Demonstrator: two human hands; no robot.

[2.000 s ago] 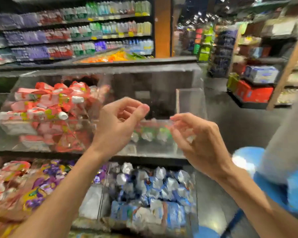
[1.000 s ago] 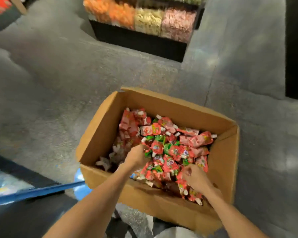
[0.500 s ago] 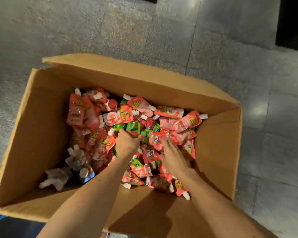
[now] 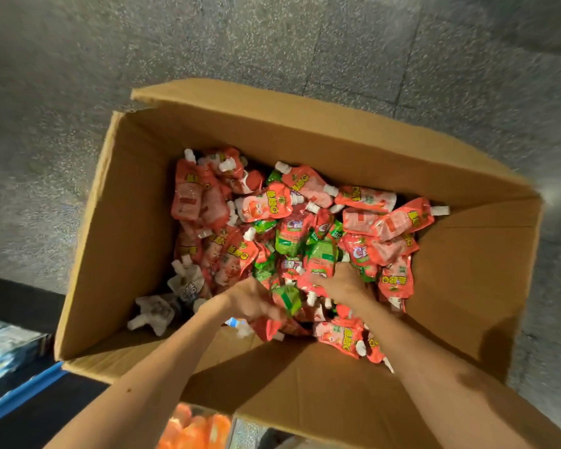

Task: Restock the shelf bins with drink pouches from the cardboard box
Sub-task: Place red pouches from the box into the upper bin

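The brown corrugated cardboard box sits open on the speckled grey stone floor, heaped with glossy red and green spouted drink pouches. Their yellow lettering is unreadable. The left hand, blurred, curls round a few pouches. The right hand digs in with its fingers buried, so I can't tell its grip. A few white pouches lie in the corner.

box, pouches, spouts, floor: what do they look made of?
cardboard box: brown card, matte, creased flaps; probably corrugated, though no cut edge shows clearly.
drink pouches: thin flexible film, glossy, wrinkled, with glare; likely plastic or foil laminate.
spouts: white, smooth, rigid-looking; probably moulded plastic.
floor: grey speckled tiles with joint lines and a slight sheen; stone or terrazzo look.
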